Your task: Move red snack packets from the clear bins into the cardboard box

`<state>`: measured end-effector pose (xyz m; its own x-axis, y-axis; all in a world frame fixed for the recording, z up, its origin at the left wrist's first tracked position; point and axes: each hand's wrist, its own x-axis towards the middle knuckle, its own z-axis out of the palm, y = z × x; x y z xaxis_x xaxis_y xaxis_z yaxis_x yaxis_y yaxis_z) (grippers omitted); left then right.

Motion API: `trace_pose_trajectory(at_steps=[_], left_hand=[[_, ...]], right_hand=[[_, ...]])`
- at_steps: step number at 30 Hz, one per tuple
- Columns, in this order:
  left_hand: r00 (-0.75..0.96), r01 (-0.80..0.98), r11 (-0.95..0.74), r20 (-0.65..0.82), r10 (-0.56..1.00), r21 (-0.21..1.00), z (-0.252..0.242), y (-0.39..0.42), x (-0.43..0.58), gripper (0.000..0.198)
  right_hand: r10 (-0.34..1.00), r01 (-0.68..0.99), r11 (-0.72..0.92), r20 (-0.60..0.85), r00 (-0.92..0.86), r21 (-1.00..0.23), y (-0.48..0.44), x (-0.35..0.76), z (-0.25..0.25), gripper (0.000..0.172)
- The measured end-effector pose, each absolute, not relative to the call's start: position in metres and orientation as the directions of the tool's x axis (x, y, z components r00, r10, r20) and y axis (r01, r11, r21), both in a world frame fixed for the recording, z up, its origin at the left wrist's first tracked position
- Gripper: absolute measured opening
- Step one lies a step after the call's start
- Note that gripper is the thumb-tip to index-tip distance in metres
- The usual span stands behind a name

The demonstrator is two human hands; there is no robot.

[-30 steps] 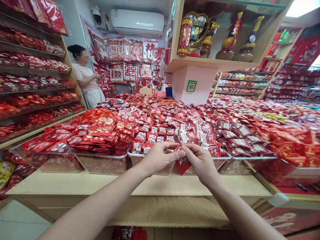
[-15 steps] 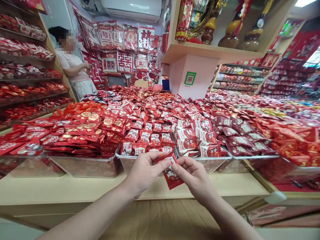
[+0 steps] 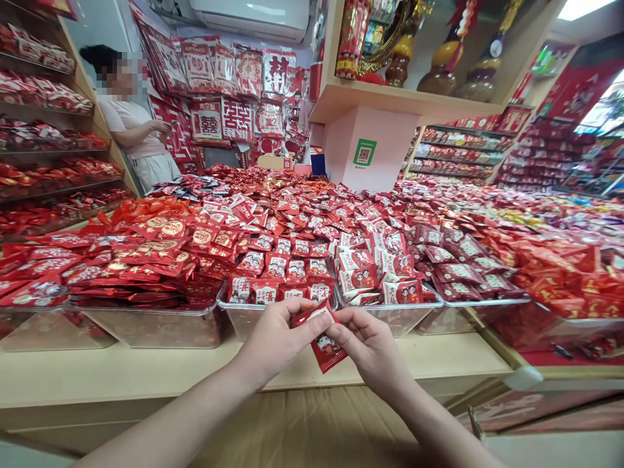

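Between both hands hangs a small red candy packet (image 3: pixel 327 353) with printed cartoon figures, tilted in front of the bins. My left hand (image 3: pixel 279 338) pinches its upper left part between thumb and fingers, the thumb lying across its front. On the other side, my right hand (image 3: pixel 373 348) grips its upper right edge with thumb and forefinger. Just behind the hands stands a clear plastic bin (image 3: pixel 238 318) holding similar red packets (image 3: pixel 277 265). Right of it, another clear bin (image 3: pixel 414 317) has red-and-white packets (image 3: pixel 358 279) in it.
A pale wooden counter edge (image 3: pixel 146 374) runs below the bins. Dark red packets (image 3: pixel 453 270) and orange-red ones (image 3: pixel 560 276) lie to the right. An overhead wooden shelf (image 3: pixel 414 97) juts out above the pile. A person (image 3: pixel 136 130) stands at the back left.
The view has shifted slightly, so the bins appear a little further left. Both hands keep their hold on the packet, which has moved slightly left in view.
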<state>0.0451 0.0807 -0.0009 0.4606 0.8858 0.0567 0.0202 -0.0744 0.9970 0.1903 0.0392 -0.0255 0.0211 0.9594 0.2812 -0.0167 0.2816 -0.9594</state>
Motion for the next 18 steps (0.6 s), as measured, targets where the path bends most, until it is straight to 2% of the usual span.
trace_pose_trajectory(at_steps=[3, 7, 14, 18], left_hand=[[0.450, 0.038, -0.099, 0.072, 0.890, 0.994, -0.0019, 0.0809, 0.0441, 0.028], [0.423, -0.049, -0.100, 0.111, 0.899, 0.994, -0.0005, 0.0797, 0.0442, 0.024], [0.390, -0.153, -0.031, 0.089, 0.916, 0.988, 0.0015, 0.0777, 0.0473, 0.026], [0.391, -0.115, -0.022, 0.065, 0.918, 0.993, 0.0001, 0.0757, 0.0479, 0.029]], right_hand=[[0.969, -0.012, 0.246, 0.246, 0.000, -0.969, 0.0402, 0.1909, -0.0275, 0.022], [0.981, -0.008, 0.189, 0.189, -0.051, -0.982, 0.0415, 0.1913, -0.0296, 0.029], [0.975, 0.003, 0.220, 0.220, -0.001, -0.975, 0.0391, 0.1922, -0.0296, 0.032], [0.964, 0.099, 0.262, 0.266, 0.021, -0.960, 0.0377, 0.1916, -0.0300, 0.032]])
